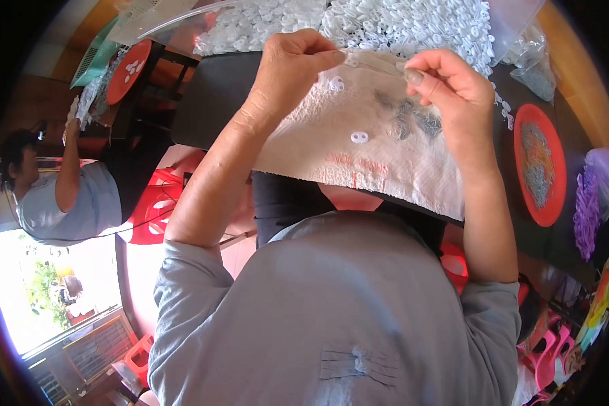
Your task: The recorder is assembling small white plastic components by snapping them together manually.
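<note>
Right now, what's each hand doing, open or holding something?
Left hand: fingers pinched shut on a small white plastic piece.
Right hand: fingers pinched closed; what they hold cannot be told.

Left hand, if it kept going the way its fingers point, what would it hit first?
Probably the right hand: the left hand points across the white cloth toward it, fingertips close, both pinching a small white strip.

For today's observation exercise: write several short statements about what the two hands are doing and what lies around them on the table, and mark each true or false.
1. Both hands, left hand and right hand, pinch a small white plastic piece between them. True.
2. A white cloth lies under the hands. True.
3. The plate to the right is blue. False: it is red.
4. The heap of white pieces lies nearer the person than the cloth. False: it lies beyond it.
</note>
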Demonstrator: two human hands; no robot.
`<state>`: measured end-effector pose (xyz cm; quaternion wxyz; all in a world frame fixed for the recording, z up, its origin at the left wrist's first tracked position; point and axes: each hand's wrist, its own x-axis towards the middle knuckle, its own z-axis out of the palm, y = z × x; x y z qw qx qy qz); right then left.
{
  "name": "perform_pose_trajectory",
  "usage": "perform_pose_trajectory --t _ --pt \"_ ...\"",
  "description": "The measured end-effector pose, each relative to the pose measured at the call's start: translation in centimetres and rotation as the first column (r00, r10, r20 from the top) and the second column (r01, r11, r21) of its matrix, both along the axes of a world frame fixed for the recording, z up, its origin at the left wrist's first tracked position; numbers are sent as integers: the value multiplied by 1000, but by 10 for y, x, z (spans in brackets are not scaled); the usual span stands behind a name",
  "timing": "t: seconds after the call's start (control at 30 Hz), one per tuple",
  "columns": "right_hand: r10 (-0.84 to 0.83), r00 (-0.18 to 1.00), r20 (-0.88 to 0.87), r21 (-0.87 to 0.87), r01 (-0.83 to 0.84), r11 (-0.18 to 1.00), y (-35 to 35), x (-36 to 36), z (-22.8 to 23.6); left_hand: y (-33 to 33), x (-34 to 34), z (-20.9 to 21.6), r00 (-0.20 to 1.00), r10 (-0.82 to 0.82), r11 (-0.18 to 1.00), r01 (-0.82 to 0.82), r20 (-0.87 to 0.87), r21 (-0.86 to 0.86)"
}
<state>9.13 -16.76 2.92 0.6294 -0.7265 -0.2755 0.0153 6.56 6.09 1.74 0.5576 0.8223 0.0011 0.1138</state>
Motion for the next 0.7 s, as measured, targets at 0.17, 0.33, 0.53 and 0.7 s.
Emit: perform_pose_trajectory --t 0.17,0.33,0.53,0.7 --pt "-9 996 -94 2 9 1000 0 3 3 8 16 -18 999 6 976 -17 50 218" --pt "-14 998 -55 -55 11 998 2 -1 1 -9 36 -24 986 -68 825 -30 152 565" --pt "-35 999 -36 -57 33 998 -1 2 1 -8 37 -20 975 -126 747 -27 182 664" --pt "-56 998 -33 -38 55 998 0 -1 2 -20 0 18 967 -241 931 205 -88 -303"
